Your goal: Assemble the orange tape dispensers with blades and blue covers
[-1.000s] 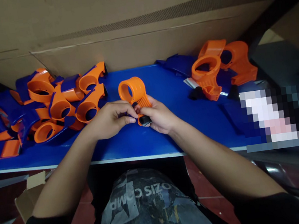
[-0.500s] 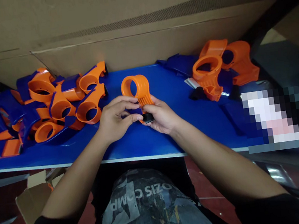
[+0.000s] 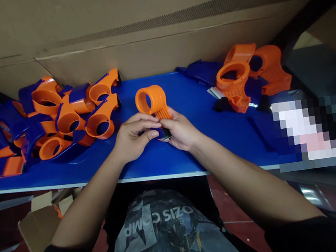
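Left hand (image 3: pixel 134 139) sits slightly further right vs. half a sec ago, & the blue bit (image 3: pixel 160 133) it pinches is now mostly covered. Head view: right hand (image 3: pixel 182 131) grips the orange holder (image 3: pixel 158 97) by its ribbed neck, ring pointing away, over the blue table (image 3: pixel 212 136). Blue bit's by the holder's near end (fingers hide whether it's seated). Pile of orange/blue holders (image 3: pixel 64 108) on the left; orange parts (image 3: pixel 234 90) w/ blue pcs. (image 3: pixel 196 72) on the right; cardboard (image 3: pixel 152 55) behind.
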Available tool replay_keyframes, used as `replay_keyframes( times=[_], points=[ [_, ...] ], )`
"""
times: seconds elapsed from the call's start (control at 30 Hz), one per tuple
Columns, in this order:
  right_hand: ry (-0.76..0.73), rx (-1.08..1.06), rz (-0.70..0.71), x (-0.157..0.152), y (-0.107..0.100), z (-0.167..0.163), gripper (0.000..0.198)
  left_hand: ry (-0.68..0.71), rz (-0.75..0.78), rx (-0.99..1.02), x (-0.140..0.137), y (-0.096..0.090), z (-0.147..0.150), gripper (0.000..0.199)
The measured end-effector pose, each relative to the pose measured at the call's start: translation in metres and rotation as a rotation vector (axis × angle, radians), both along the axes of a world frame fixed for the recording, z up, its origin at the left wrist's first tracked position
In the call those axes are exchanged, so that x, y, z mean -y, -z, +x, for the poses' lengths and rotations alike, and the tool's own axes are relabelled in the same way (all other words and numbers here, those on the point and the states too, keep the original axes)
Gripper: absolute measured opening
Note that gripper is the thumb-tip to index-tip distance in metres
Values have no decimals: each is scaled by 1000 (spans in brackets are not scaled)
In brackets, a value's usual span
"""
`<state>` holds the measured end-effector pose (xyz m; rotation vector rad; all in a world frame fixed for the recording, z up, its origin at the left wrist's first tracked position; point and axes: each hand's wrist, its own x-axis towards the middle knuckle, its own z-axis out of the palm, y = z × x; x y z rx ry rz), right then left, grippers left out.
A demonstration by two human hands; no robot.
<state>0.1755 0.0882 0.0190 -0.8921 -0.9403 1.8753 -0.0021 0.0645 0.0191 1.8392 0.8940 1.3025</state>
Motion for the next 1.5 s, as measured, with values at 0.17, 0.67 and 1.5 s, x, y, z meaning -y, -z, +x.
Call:
replay_keyframes(
  times=[0.17, 0.67, 1.5],
  points=[
    [33, 1, 0, 1, -1, -1, 36, -63, -88, 93, 4, 4, 5, 15],
    [76, 18, -6, 1, 1, -2, 36, -149, -271, 93, 12, 11, 16, 23],
    [90, 20, -26, 0, -3, 1, 36, -109, -578, 271, 16, 8, 19, 38]
  ],
)
